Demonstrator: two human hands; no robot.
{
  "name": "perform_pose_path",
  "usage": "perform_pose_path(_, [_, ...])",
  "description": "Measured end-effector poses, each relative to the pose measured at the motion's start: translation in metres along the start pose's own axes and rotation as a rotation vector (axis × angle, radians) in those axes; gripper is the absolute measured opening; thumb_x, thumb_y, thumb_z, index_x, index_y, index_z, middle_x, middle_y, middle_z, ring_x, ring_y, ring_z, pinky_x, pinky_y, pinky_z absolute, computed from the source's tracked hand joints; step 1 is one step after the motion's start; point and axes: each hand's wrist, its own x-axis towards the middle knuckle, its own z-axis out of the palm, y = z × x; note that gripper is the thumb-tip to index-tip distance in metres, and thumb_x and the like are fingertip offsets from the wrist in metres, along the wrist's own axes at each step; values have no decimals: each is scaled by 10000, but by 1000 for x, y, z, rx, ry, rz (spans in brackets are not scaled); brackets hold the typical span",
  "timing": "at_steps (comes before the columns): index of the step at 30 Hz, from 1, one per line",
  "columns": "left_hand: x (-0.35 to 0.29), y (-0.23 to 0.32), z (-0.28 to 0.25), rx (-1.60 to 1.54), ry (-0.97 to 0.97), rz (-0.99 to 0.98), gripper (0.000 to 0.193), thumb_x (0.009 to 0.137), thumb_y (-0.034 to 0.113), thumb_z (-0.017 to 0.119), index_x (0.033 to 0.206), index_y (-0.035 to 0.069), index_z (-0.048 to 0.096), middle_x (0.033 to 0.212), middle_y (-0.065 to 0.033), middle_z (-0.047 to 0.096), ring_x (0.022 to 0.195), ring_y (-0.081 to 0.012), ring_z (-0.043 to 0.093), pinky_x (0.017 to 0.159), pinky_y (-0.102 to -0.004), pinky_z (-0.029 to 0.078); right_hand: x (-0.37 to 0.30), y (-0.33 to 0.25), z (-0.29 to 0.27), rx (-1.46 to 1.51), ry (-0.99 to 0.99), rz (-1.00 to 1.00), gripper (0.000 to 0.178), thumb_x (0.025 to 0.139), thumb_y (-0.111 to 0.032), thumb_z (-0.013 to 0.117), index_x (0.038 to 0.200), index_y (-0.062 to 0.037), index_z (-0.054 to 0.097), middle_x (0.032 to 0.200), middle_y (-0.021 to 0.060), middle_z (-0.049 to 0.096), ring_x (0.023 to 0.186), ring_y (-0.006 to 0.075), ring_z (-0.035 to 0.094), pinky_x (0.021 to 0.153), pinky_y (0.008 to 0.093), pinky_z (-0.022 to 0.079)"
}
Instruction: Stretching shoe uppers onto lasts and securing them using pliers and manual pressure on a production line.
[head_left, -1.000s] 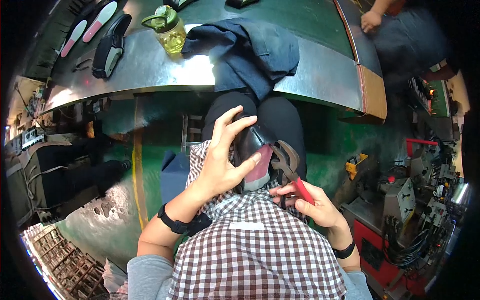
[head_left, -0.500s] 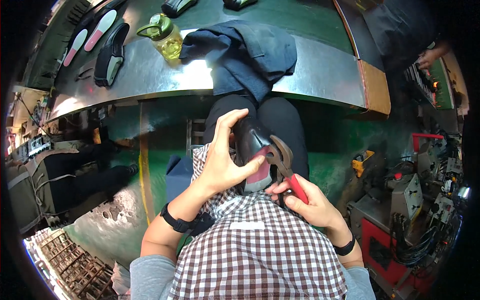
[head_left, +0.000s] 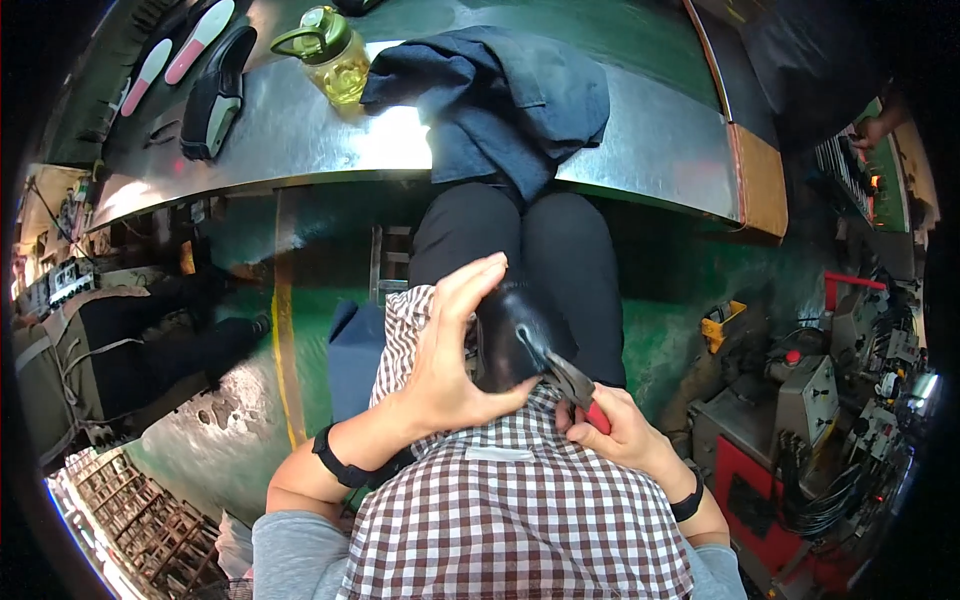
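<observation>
Ahead of left fingers: room over black-trousered knees to crumpled dark-blue cloth. Left of right fingers: red-handled metal pincers, glossy black shoe block.

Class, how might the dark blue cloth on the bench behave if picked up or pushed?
The dark blue cloth would probably sag, given its loose folds. It seems unlikely to roll, lying crumpled; pushed, it might slide off the bench, whose front edge it overhangs.

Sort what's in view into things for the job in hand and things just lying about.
Likely the job:
black shoe, in the left hand
red-handled pincers, in the right hand

Apparently lying about:
green bottle
blue cloth
dark shoe on the bench, possibly related
</observation>
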Motion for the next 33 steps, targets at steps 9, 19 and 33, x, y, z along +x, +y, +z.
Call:
perform_pose_path(9, [-33,-6,20,-269,229,26,1247,541,138,930,1508,-67,169,1399,-300,453,1238,-407,522,1058,-468,401,3,46,13,-199,118,-453,354,756,-164,839,776,-55,503,830,130,638,653,256,630,568,360,485])
perform_pose_path(19, [-41,-10,20,-285,203,56,1225,548,179,948,1515,1,216,1368,-277,486,1227,-411,543,1028,-457,455,7,69,22,-178,136,-472,292,755,-125,827,934,22,649,956,192,712,894,334,722,801,440,578])
perform_pose_path(33, [-39,-15,19,-196,121,20,1366,542,128,956,1549,17,39,1414,-300,376,1320,-426,451,1097,-479,364,24,108,34,-215,278,-634,261,755,-138,812,808,-30,580,819,142,690,704,260,706,601,359,535])
